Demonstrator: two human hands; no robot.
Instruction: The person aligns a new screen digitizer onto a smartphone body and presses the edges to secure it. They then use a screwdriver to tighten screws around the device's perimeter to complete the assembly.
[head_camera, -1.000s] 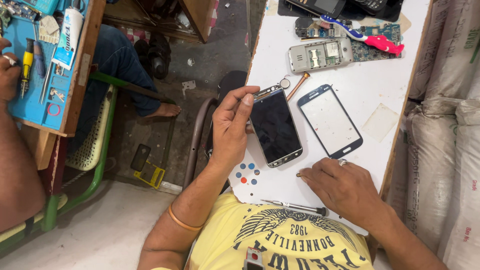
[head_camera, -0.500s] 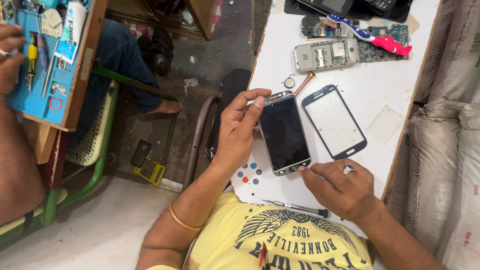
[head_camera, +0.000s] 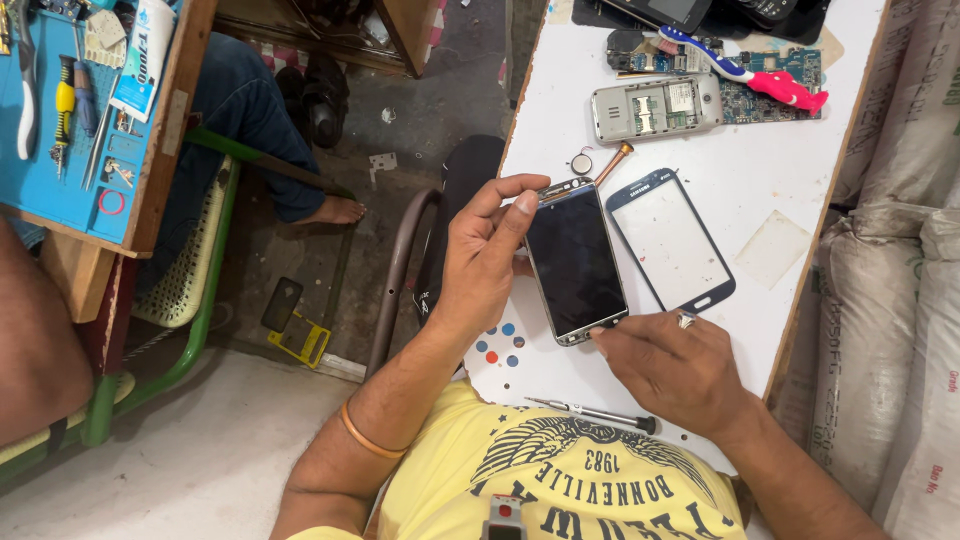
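A dark-screened smartphone (head_camera: 575, 262) with a silver frame is held just above the white table (head_camera: 560, 120). My left hand (head_camera: 485, 255) grips its top left edge, thumb on the upper corner. My right hand (head_camera: 675, 365), wearing a ring, holds the phone's bottom right corner with its fingertips. Beside the phone on the right lies a loose dark-blue glass front panel (head_camera: 670, 242), flat on the table.
An opened grey phone back (head_camera: 655, 107), a circuit board (head_camera: 775, 75), a blue and pink toothbrush (head_camera: 745, 75), a small round part (head_camera: 581, 163) and a screwdriver (head_camera: 595, 412) lie on the table. Sacks (head_camera: 900, 250) stand at right. Another person sits at a blue tool bench (head_camera: 90, 110) at left.
My right hand has moved from resting on the table up to the phone's lower right corner. The left hand has shifted its grip along the phone's top left edge.
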